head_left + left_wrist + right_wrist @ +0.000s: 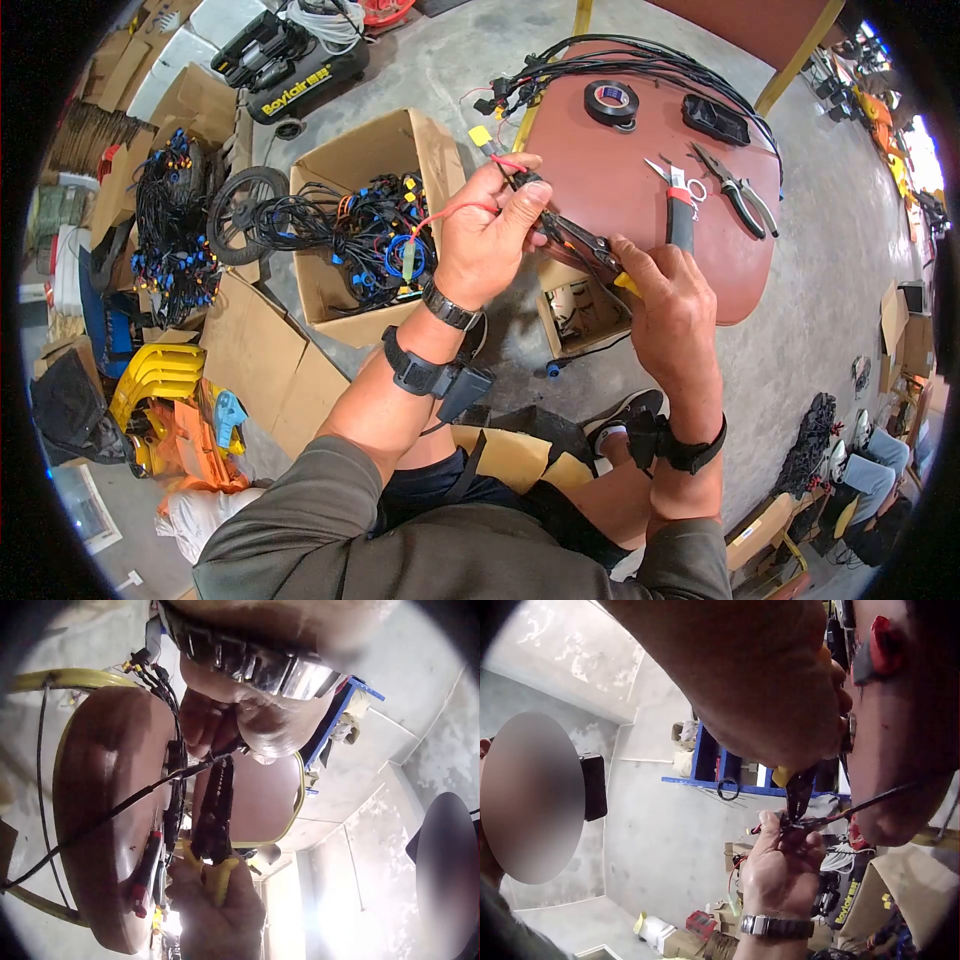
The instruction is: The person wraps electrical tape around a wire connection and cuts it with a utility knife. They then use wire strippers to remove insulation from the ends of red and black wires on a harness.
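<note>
My left hand pinches a dark cable with a red wire between thumb and fingers. My right hand grips yellow-handled pliers, whose dark jaws reach to the cable beside the left fingertips. In the left wrist view the pliers point up toward the left fingers, and the black cable runs off to the lower left. The right wrist view has the plier jaws touching or very near the cable at the left hand; the exact contact cannot be told.
A reddish-brown padded seat holds black tape, a black tray, a red-handled cutter, pliers and a cable bundle. A box of wiring stands left; a small box sits below the hands.
</note>
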Tool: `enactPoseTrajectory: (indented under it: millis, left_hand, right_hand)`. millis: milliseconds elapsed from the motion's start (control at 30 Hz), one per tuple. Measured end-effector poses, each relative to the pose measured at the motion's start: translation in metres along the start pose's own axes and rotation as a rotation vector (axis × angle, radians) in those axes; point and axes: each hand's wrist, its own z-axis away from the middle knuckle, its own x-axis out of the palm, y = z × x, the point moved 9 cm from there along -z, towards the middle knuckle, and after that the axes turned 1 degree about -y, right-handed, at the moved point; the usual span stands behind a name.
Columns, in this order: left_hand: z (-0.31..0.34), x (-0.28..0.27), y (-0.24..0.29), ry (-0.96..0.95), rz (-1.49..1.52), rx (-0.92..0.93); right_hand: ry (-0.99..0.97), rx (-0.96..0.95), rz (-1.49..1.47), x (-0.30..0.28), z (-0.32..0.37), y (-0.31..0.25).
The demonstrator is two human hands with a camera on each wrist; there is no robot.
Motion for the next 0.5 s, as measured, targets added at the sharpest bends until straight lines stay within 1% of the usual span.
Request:
enactPoseTrajectory:
  millis: [67, 167, 267, 400, 500]
  left_hand:
    - [0.0, -0.002, -0.002, -0.011, 0.016, 0.008]
    - [-0.002, -0.002, -0.005, -0.017, 0.039, -0.008]
    - [-0.003, -0.003, -0.009, -0.013, 0.06, -0.037]
    - [-0.004, -0.006, -0.011, 0.005, 0.055, -0.046]
    - [-0.005, -0.011, -0.016, 0.042, 0.141, -0.078]
  right_hand:
    - [-0.033, 0.027, -0.087, 0.004, 0.001, 0.006]
    - [-0.05, 0.047, -0.132, 0.006, 0.0, 0.009]
    - [-0.094, 0.037, -0.1, 0.009, 0.0, 0.008]
    - [-0.074, -0.016, -0.048, 0.008, -0.001, 0.001]
    - [-0.073, -0.018, -0.009, 0.01, -0.002, -0.003]
